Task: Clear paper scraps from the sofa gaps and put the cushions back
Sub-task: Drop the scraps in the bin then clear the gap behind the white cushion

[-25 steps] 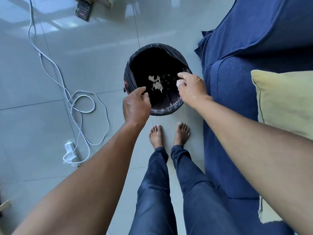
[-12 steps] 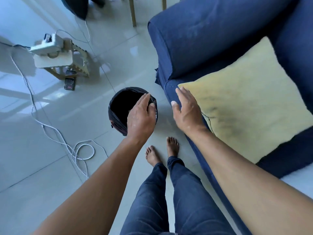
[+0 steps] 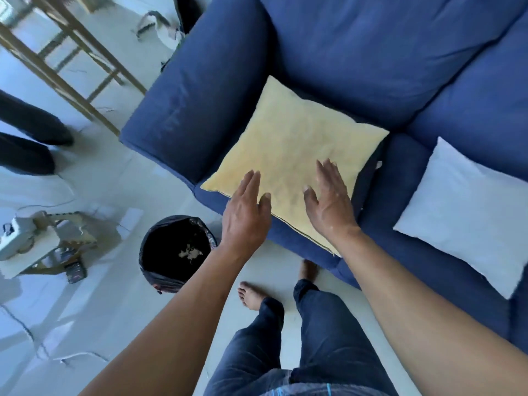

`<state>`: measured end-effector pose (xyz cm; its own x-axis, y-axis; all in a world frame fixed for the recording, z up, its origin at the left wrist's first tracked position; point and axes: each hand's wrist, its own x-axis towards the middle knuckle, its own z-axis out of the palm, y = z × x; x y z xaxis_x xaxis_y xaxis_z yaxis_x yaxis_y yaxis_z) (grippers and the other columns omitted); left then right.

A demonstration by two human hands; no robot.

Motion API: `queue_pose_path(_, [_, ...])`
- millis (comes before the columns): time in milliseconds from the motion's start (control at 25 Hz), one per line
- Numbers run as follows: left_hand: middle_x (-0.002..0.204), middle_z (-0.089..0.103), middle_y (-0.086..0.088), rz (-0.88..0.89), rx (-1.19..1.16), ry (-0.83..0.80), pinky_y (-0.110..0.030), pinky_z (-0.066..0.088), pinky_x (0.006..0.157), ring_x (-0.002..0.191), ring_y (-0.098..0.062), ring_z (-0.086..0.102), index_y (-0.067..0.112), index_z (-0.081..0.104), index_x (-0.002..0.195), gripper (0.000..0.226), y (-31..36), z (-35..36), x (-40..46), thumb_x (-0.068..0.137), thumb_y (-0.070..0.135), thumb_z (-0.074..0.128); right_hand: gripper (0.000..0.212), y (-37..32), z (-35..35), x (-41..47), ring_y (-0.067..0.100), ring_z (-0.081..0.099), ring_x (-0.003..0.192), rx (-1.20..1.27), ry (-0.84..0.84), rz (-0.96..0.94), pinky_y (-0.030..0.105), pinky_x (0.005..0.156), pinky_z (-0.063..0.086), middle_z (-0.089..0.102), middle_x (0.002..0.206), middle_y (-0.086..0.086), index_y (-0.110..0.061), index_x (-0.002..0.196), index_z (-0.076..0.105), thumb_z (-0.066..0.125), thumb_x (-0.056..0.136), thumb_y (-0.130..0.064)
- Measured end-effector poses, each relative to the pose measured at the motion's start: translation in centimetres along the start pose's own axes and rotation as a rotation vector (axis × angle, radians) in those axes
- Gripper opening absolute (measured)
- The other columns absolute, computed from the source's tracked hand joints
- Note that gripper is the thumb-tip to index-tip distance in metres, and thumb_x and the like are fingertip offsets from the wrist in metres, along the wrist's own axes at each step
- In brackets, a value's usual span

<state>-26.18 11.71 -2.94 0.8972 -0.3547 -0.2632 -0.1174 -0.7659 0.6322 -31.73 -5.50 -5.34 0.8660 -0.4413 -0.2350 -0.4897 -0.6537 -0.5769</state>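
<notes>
Over the sofa's (image 3: 371, 61) front edge, both bare arms reach forward from the lower corners of the head view. Left hand (image 3: 247, 212) is flat, fingers straight and together, its fingertips over the near left edge of the yellow cushion (image 3: 291, 144); whether it touches cannot be told. Right hand (image 3: 328, 201) is spread flat, palm down, over the cushion's near right part. Neither holds anything. That cushion lies flat on the left seat, one corner past the front edge. A white cushion (image 3: 468, 212) lies on the next seat, at the right. On the pale tiled floor (image 3: 100, 324) just left of the left wrist stands a black-lined bin (image 3: 160, 270) with paper scraps (image 3: 190, 252) inside. Bare feet stand before the sofa.
</notes>
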Motion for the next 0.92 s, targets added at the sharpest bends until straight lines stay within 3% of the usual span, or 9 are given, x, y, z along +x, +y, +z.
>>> queue_pose_path(120, [0.162,0.034,-0.005,0.125,0.034,-0.076,-0.037,0.035,0.116,0.149,-0.020,0.033,0.012,0.038,0.154,0.053,4.4,3.8,1.0,0.104,0.025,0.049,0.061,4.9,-3.2,-1.4,0.027,0.010,0.157,0.048,0.069,0.095,0.045,0.125,0.019,0.018,0.167,0.015,-0.008,0.157,0.027,0.051,0.102,-0.019])
queue_pose_path(320, [0.162,0.034,-0.005,0.218,0.087,-0.226,-0.034,0.033,0.114,0.148,-0.020,0.034,0.012,0.037,0.154,0.054,11.5,11.3,1.8,0.103,0.023,0.048,0.062,13.0,-7.4,-3.1,0.020,0.008,0.157,0.114,0.097,0.268,0.040,0.125,0.020,0.012,0.169,0.006,-0.013,0.159,0.022,0.049,0.104,-0.024])
queue_pose_path(480, [0.161,0.036,-0.007,0.247,0.140,-0.311,-0.031,0.032,0.114,0.146,-0.023,0.037,0.010,0.038,0.153,0.053,15.6,15.3,1.7,0.102,0.019,0.047,0.060,17.1,-10.2,-3.5,0.020,0.012,0.156,0.140,0.103,0.300,0.038,0.125,0.021,0.015,0.168,0.007,-0.012,0.158,0.024,0.050,0.104,-0.023])
queue_pose_path(680, [0.151,0.050,-0.006,0.199,0.137,-0.374,-0.034,0.040,0.111,0.139,-0.022,0.048,0.009,0.046,0.148,0.048,18.2,20.2,3.0,0.101,0.017,0.050,0.058,21.9,-13.0,-1.6,0.021,0.017,0.155,0.124,0.097,0.295,0.038,0.123,0.027,0.021,0.167,0.006,-0.012,0.157,0.026,0.049,0.105,-0.019])
queue_pose_path(920, [0.135,0.062,-0.009,0.034,0.102,-0.497,-0.034,0.049,0.102,0.123,-0.025,0.059,0.008,0.057,0.137,0.040,16.7,28.1,5.3,0.098,0.011,0.051,0.057,27.2,-10.8,1.7,0.021,0.028,0.152,0.131,0.087,0.334,0.029,0.118,0.026,0.029,0.165,0.006,-0.011,0.156,0.029,0.051,0.104,-0.018])
